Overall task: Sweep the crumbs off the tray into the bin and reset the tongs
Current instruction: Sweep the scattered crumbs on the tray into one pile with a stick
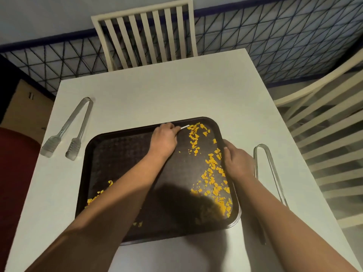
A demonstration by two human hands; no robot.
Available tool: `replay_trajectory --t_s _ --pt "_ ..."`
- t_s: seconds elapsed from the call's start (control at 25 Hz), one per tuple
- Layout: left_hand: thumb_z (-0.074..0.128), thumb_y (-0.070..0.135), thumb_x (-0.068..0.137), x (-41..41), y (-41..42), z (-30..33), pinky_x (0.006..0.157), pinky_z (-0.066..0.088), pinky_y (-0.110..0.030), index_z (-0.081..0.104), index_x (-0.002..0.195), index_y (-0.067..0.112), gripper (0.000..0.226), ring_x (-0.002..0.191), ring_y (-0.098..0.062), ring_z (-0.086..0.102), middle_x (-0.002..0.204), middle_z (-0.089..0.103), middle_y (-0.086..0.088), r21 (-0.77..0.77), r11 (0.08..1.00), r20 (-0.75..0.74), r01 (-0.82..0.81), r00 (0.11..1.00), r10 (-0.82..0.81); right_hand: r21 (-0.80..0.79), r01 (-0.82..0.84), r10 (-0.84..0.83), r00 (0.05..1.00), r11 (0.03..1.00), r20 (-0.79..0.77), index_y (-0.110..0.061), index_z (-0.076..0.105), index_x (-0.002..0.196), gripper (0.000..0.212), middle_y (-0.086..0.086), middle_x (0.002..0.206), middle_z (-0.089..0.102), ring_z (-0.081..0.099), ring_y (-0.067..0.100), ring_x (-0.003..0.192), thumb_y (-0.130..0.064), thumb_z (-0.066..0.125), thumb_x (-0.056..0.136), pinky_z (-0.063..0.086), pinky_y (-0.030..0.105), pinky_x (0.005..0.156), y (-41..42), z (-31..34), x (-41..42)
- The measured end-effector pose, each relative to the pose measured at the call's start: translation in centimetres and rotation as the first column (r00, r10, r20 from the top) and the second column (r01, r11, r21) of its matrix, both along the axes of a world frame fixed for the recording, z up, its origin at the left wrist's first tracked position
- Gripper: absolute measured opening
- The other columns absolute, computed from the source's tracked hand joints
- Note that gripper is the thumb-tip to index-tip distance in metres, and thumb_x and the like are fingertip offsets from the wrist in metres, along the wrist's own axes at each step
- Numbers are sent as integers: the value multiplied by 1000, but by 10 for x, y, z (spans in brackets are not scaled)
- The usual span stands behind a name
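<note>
White and square, our desk (pixel 176 91) carries a dark brown rectangular plastic tray (pixel 121 154) strewn with small orange crumbs (pixel 213 173), thickest along its right side. Our left hand (pixel 164 141) reaches across the tray, its grip curled around a thin pale strip (pixel 184 127) near the far rim. Our right hand (pixel 236 160) clasps the tray's right edge. Clear plastic tongs (pixel 68 128) lie left of the tray; a second clear pair (pixel 269 173) lies right.

Dark brown tray (pixel 121 154) lay flat on white table; orange crumbs (pixel 214 173) were scattered along right side. Clear tongs (pixel 67 130) were laid left, second tongs (pixel 269 173) right.
</note>
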State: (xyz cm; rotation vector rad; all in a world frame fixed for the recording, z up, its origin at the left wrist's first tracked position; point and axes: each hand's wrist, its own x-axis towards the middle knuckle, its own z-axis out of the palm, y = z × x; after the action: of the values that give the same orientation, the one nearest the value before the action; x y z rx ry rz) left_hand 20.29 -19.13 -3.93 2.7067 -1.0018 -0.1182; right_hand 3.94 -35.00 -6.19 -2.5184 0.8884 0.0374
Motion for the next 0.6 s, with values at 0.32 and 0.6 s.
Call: replay_trajectory --t_s 0.32,0.6 --pt "44 16 95 2 -45 -4 92 44 -34 58 127 20 35 114 -30 53 121 60 -8 30 994 -163 101 982 -95 -19 10 -9 1000 1000 21 -37 44 136 46 12 93 67 62 32 93 -36 19 97 41 31 68 -2 -7 0" --pt "43 15 95 -19 -22 10 89 30 -33 54 131 26 39 115 -24 47 130 56 1 226 889 -88 398 918 -388 24 40 -42 998 999 52 -32 47 135 44 14 96 68 61 35 95 -32 23 99 39 32 68 1 -3 -1"
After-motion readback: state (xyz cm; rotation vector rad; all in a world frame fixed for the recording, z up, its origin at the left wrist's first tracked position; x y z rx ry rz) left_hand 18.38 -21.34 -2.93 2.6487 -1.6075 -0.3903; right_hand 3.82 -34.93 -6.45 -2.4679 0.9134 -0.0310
